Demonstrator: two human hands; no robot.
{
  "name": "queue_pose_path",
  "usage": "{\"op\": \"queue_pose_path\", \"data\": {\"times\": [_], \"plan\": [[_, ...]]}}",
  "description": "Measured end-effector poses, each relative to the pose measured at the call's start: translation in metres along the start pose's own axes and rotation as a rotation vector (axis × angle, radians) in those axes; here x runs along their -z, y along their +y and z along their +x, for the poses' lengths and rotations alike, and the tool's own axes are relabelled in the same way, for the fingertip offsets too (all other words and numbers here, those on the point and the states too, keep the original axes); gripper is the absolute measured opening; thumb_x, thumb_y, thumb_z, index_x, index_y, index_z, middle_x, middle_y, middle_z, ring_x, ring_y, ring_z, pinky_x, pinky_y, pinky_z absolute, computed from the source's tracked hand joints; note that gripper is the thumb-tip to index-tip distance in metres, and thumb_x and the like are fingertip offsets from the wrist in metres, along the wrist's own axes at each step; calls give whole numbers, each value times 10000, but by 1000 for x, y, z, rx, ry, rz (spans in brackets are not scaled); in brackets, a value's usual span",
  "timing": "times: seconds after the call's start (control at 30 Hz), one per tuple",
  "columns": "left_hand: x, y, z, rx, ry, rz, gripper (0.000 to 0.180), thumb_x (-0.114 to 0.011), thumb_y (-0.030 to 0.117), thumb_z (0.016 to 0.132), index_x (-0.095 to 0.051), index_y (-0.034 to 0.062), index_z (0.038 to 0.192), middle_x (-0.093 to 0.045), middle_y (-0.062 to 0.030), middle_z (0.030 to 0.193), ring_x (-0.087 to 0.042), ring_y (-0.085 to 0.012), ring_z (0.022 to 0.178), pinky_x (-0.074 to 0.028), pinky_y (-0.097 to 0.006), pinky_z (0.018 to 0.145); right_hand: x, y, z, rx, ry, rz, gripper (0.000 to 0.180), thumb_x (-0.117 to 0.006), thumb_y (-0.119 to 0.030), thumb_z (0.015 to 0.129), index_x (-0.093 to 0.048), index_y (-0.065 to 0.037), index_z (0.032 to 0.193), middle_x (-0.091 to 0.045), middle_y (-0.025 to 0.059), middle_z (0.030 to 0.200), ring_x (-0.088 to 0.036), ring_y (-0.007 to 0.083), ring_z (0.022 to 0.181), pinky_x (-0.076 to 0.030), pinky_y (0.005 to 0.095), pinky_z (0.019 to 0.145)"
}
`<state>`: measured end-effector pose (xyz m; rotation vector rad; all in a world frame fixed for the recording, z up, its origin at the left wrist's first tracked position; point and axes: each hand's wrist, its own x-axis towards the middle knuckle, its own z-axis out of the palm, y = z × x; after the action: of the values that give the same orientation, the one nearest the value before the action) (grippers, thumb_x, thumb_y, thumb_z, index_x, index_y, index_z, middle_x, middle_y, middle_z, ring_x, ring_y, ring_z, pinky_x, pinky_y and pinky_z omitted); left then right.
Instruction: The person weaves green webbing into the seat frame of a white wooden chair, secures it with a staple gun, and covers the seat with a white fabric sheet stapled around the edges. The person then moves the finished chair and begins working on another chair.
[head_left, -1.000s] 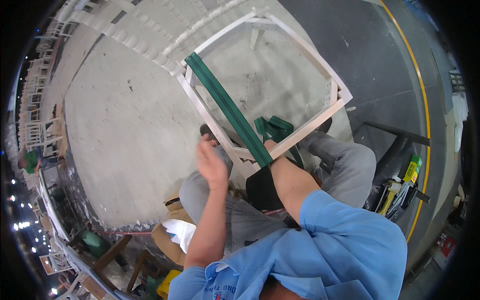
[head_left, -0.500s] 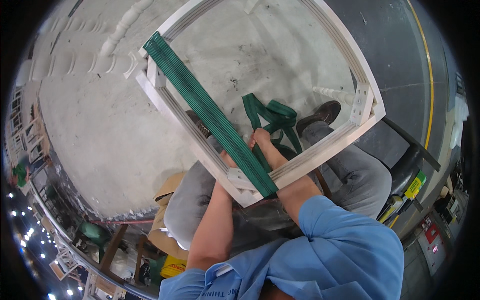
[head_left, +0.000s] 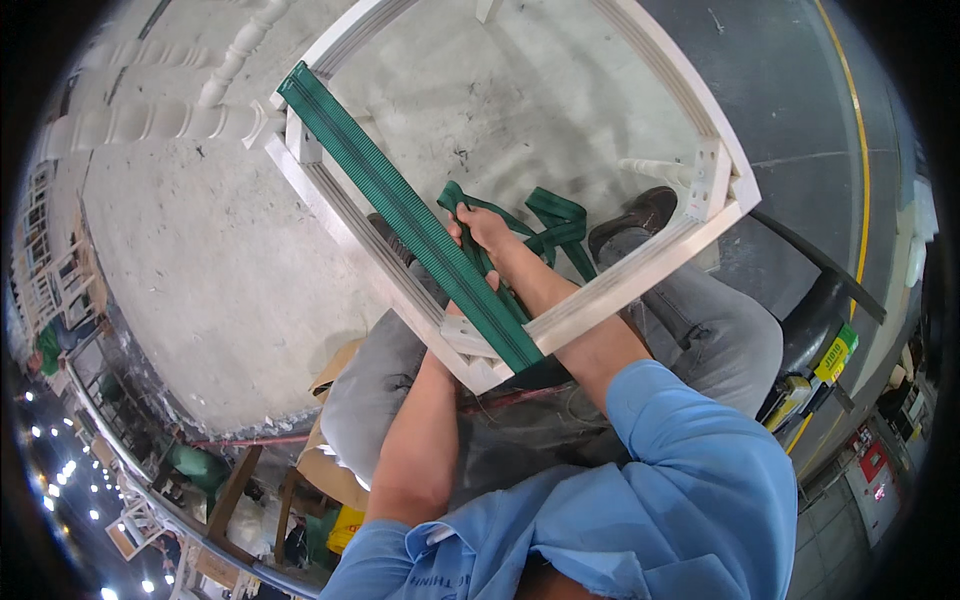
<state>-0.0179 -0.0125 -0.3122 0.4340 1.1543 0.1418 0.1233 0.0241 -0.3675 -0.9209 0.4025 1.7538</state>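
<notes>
A white wooden chair frame (head_left: 640,295) lies across my lap. One band of green webbing (head_left: 395,205) runs tight along its left rail, from the far left corner to the near corner. Inside the frame, my right hand (head_left: 488,232) is closed round the loose length of the same webbing (head_left: 556,208), which trails in folds to the right. My left hand (head_left: 484,280) reaches up from beneath the left rail, mostly hidden by the taut band. Its visible fingers are bent against the loose webbing just below my right hand.
Turned white legs (head_left: 150,125) extend from the frame at far left. On the right is a black seat (head_left: 810,340) with a green-and-yellow box (head_left: 835,352) on it. A curved metal rail (head_left: 150,490) and cardboard (head_left: 325,460) are at lower left. My shoe (head_left: 640,215) shows through the frame.
My right hand has moved up and left with the loose webbing, drawing its folds along. My left hand has risen further into the opening. The frame has shifted slightly left and toward the far side.
</notes>
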Motion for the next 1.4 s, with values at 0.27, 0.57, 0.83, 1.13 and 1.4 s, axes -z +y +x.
{"op": "queue_pose_path", "data": {"times": [0.27,0.57,0.83,1.13,1.4], "plan": [[-11,4,-1,201,20,-118,183,-775,256,939,-684,112,1007,-663,-50,844,-650,-218,754,-568,-380,684,73,19,-155,-316,362,-862,306,-615,-340,992,-724,-55,1014,-723,135,932,-702,275,813,-563,453,734],[-36,31,-26,91,-147,-126,237,-788,288,937,-660,104,1015,-650,-70,854,-632,-228,725,-551,-399,655,115,-59,-590,724,988,-942,214,-663,-151,999,-706,6,1138,-746,82,1004,-705,150,918,-575,322,829],[-37,28,-38,83,-178,-97,292,-790,291,919,-636,95,1071,-632,-87,928,-615,-243,802,-537,-403,710,268,-32,-643,213,1516,-1029,567,-893,-277,701,-718,-5,1166,-745,183,1083,-723,318,956,-557,403,857],[-10,25,-12,40,-182,-187,365,-792,294,899,-608,85,1134,-613,-105,1011,-595,-259,887,-521,-408,771,160,-21,-645,760,1266,-1075,664,-731,15,649,-617,-30,1302,-699,85,1130,-665,252,1028,-504,373,976],[-13,10,-4,31,-187,-273,434,-794,297,881,-584,76,1190,-595,-122,1085,-578,-274,964,-506,-412,825,-63,-22,-534,627,598,-1050,394,-780,-231,934,-692,-3,1244,-732,66,1125,-662,171,1025,-506,350,960]]}}
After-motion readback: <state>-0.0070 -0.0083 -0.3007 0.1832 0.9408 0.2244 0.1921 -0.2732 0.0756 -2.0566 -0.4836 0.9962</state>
